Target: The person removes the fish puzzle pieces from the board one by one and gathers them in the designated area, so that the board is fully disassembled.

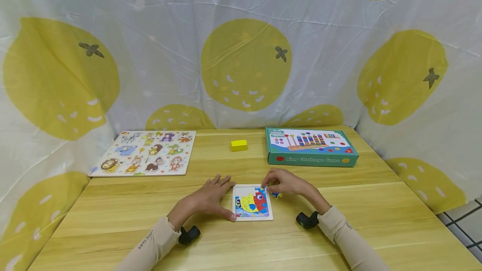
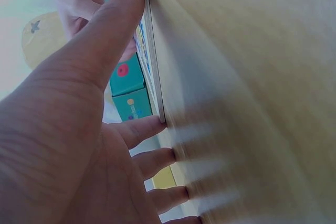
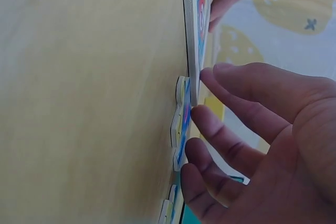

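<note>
A small fish jigsaw puzzle (image 1: 253,204) in a white wooden frame lies on the table, its red, yellow and blue picture facing up. My left hand (image 1: 211,198) spreads flat along the frame's left side, thumb at the lower left corner and index fingertip by the upper left one. Over the upper right corner, my right hand (image 1: 284,182) bends its fingers loosely, thumb and index fingertips close together at the puzzle face. No piece shows between them. Loose blue-and-yellow puzzle pieces (image 3: 181,124) lie beside the frame under the right hand, which partly hides them in the head view.
An animal peg board (image 1: 148,154) lies at the back left. Behind the puzzle sits a yellow block (image 1: 239,145), with a green Ring Challenge Game box (image 1: 312,147) at the back right. A lemon-print curtain (image 1: 244,66) encloses the table's far side.
</note>
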A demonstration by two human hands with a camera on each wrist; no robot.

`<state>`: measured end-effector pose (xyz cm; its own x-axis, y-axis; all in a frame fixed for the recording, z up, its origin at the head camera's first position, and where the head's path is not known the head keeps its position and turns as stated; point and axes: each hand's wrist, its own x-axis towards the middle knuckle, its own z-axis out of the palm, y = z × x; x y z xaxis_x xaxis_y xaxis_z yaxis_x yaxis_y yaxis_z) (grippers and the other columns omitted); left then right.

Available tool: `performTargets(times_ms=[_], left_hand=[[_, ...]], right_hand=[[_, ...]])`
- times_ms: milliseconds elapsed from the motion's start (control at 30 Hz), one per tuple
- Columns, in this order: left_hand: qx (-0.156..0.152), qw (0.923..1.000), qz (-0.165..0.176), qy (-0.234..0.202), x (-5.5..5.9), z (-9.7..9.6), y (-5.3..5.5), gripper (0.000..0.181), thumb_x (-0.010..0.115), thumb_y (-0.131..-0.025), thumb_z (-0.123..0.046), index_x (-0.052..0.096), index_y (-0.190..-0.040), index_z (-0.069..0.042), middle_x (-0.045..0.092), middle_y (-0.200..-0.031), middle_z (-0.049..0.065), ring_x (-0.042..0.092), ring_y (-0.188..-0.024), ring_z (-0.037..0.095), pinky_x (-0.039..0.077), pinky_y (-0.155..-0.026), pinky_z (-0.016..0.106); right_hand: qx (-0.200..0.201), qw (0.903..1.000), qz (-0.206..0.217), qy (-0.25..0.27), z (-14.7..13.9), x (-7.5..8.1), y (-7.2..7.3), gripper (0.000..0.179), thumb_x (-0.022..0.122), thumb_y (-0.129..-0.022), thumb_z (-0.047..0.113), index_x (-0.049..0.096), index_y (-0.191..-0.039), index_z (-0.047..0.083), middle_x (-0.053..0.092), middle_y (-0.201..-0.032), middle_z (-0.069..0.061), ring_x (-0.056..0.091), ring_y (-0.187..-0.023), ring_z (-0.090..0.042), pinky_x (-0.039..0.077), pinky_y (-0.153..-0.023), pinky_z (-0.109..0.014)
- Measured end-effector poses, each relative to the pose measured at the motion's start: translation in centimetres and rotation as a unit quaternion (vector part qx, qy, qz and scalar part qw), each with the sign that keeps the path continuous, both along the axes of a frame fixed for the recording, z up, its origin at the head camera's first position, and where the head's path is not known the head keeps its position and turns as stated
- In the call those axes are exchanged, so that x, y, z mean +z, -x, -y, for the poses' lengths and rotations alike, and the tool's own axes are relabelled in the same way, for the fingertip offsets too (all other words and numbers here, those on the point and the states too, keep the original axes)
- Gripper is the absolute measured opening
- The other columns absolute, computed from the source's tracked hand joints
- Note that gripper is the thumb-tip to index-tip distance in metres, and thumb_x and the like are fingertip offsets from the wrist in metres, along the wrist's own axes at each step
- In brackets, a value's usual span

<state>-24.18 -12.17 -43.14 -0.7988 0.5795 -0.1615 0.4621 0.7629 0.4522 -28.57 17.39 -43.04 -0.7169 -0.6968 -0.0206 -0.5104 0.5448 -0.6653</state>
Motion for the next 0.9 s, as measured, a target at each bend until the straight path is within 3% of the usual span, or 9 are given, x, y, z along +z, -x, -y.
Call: performTargets(times_ms=[500,700,900], left_hand=[[0.002,1.0000,0.003,-0.001,0.14,-0.13,-0.02,0.100,0.074,-0.070,-0.063,0.036,-0.148,-0.012,0.022,-0.158,0.014,0.010,-0.145,0.042,0.010,-0.115,0.060],[0.000,1.0000,0.000,0.000,0.19,-0.20,-0.08,0.100,0.075,-0.070,-0.063,0.037,-0.147,-0.011,0.022,-0.157,0.015,0.010,-0.145,0.043,0.010,-0.115,0.060],[-0.001,1.0000,-0.001,0.000,0.22,-0.23,-0.07,0.100,0.074,-0.070,-0.063,0.037,-0.147,-0.011,0.022,-0.157,0.016,0.010,-0.144,0.043,0.010,-0.115,0.060]], right_hand=[[-0.015,0.9995,-0.006,-0.026,0.75,0.27,-0.26,0.019,0.075,-0.082,0.008,0.070,-0.101,0.006,0.057,-0.098,-0.002,0.049,-0.084,-0.020,0.042,-0.070,-0.023],[-0.015,0.9983,-0.035,-0.043,0.81,0.21,-0.29,0.020,0.076,-0.081,0.011,0.070,-0.100,0.009,0.057,-0.099,0.001,0.049,-0.086,-0.017,0.044,-0.075,-0.025],[-0.019,0.9983,-0.029,-0.046,0.92,0.27,-0.33,0.019,0.076,-0.081,0.010,0.068,-0.099,0.008,0.056,-0.100,-0.001,0.049,-0.088,-0.017,0.044,-0.078,-0.029]])
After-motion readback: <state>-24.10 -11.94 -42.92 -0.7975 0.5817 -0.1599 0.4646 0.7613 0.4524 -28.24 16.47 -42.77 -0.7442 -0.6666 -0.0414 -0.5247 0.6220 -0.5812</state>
